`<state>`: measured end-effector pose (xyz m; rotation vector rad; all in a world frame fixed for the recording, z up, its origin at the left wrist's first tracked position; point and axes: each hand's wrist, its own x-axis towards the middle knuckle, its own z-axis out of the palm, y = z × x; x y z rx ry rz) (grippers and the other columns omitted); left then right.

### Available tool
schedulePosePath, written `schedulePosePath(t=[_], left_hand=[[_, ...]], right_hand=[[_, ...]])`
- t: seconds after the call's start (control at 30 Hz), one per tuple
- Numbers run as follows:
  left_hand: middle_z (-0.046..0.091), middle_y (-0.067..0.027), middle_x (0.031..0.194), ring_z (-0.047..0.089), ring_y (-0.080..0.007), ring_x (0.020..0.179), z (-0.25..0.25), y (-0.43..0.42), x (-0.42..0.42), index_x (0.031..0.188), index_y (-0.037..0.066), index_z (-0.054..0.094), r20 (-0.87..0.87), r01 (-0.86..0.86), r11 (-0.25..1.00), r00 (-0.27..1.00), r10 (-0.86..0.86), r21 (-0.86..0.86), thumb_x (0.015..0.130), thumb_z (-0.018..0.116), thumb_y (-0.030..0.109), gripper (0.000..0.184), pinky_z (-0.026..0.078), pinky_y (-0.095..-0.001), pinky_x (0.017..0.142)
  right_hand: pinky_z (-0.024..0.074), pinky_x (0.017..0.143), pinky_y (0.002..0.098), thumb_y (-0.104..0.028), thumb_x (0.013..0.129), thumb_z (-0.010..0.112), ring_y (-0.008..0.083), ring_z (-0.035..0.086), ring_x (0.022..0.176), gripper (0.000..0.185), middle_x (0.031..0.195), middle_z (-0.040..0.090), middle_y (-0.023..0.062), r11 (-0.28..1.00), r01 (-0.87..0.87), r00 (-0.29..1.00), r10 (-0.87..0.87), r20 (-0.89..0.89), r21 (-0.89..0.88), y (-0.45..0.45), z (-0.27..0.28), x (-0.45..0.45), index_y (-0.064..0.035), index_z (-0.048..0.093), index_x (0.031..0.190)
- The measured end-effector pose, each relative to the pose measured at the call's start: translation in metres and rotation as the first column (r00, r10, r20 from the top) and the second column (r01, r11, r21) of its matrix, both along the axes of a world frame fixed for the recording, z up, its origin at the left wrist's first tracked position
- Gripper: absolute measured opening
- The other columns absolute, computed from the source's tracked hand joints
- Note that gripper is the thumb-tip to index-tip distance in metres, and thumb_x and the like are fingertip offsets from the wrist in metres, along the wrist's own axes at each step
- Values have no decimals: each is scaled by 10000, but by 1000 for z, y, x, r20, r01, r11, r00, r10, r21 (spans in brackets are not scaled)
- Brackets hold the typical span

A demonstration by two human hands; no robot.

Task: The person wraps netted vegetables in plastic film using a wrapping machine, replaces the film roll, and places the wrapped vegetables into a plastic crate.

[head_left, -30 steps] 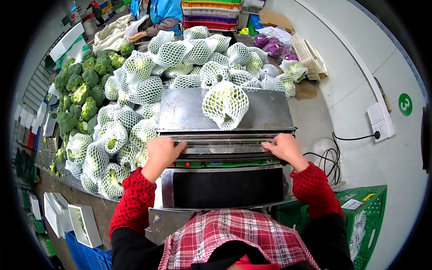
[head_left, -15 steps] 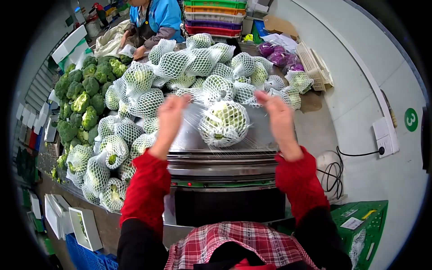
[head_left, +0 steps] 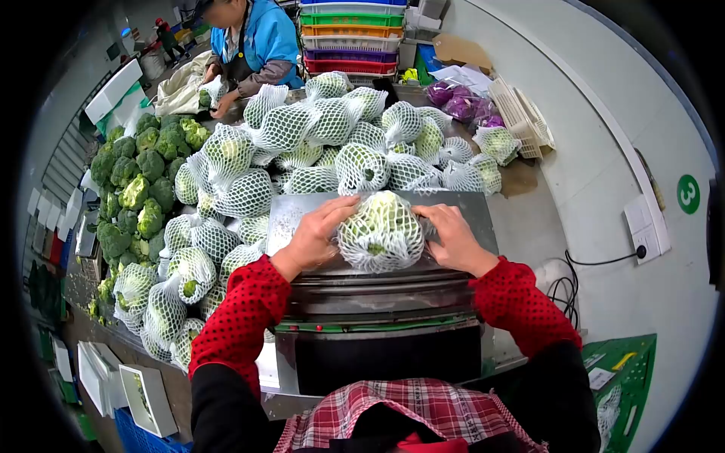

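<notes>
A pale cauliflower [head_left: 381, 219] in a white foam net sits on the metal wrapping machine [head_left: 472, 215] right in front of me. My left hand [head_left: 316, 235] presses on its left side, fingers curved over the upper edge. On the other side, my right hand [head_left: 457, 240] holds it with the fingers bent toward it. Clear film over the net shows only faintly. Behind the machine lies a heap of netted heads [head_left: 291, 124], and more netted heads [head_left: 192, 260] are piled to the left.
Bare broccoli [head_left: 140, 174] is heaped at far left. Across the table a co-worker in a blue jacket [head_left: 268, 38] handles a netted head. Stacked crates [head_left: 351, 45], bagged purple cabbages [head_left: 461, 98] and a beige basket [head_left: 517, 117] stand beyond. A black cable [head_left: 566, 291] hangs by the right wall.
Both my hands have come down and inward from beside the cauliflower, where film was stretched between them, onto its sides. The co-worker's hands now hold a netted head higher up.
</notes>
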<state>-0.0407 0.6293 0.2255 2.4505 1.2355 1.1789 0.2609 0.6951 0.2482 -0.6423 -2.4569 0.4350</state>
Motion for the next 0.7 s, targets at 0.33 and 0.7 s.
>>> schedulePosePath(t=[0.33,0.7], left_hand=[[700,-41,909,606,-90,819,-13,-206,43,1021,-50,671,582,362,562,763,281,-744,717,838,160,406,512,-271,756],[640,-144,829,665,-206,699,-28,-290,85,941,-55,579,672,312,602,214,709,-735,1017,443,285,374,550,-314,605]], right_hand=[[506,744,347,-182,886,627,233,656,786,312,916,682,157,516,10,991,106,76,-856,-167,27,55,25,594,1117],[492,475,239,-125,1002,485,113,597,542,194,692,635,81,520,93,771,-577,-269,-849,-234,-29,49,36,582,953]])
